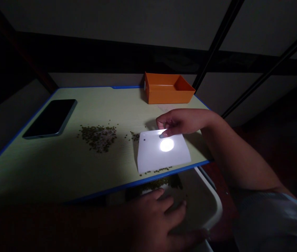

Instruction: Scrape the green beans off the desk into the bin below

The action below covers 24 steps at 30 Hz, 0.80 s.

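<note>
Right hand [176, 122] pinches white card [161, 157] at counter's [54, 164] near edge; left hand [161, 217], fingers spread, over white bin [213, 196].

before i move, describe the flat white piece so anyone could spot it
On the pale tabletop, find the orange tray at the far edge. Nearer you, the right hand pinches a flat white piece by its top edge. Unlike the phone and grain pile, it bears a bright glare and a dark dot near one corner.
</note>
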Each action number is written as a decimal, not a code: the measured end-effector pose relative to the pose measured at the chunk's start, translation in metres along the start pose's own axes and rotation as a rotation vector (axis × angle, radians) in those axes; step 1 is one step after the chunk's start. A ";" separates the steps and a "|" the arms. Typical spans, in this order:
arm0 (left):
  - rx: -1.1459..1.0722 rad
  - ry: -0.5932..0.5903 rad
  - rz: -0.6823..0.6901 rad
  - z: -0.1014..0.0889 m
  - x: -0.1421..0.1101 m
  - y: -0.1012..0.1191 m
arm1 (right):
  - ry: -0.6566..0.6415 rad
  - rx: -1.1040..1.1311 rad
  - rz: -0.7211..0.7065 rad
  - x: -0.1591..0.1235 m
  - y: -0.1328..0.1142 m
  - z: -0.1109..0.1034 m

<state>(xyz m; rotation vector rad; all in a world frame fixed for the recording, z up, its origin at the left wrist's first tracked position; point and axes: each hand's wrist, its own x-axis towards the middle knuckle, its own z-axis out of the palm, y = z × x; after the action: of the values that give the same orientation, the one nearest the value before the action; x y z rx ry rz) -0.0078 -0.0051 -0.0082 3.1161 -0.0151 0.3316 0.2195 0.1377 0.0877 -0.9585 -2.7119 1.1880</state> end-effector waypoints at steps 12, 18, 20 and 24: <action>0.162 0.115 0.116 -0.006 0.002 -0.004 | -0.044 0.036 -0.019 0.001 0.002 0.003; 0.158 0.143 0.136 -0.005 0.003 -0.006 | -0.062 0.040 -0.015 0.001 0.000 0.002; 0.158 0.140 0.139 -0.005 0.004 -0.006 | -0.067 0.042 -0.018 0.001 0.000 0.002; 0.161 0.127 0.139 -0.007 0.004 -0.007 | -0.073 0.036 -0.028 0.002 0.000 0.003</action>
<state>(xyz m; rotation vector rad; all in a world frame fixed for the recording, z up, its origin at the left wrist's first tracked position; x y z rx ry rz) -0.0052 0.0022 -0.0008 3.2527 -0.2151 0.5589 0.2173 0.1370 0.0851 -0.8874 -2.7395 1.2872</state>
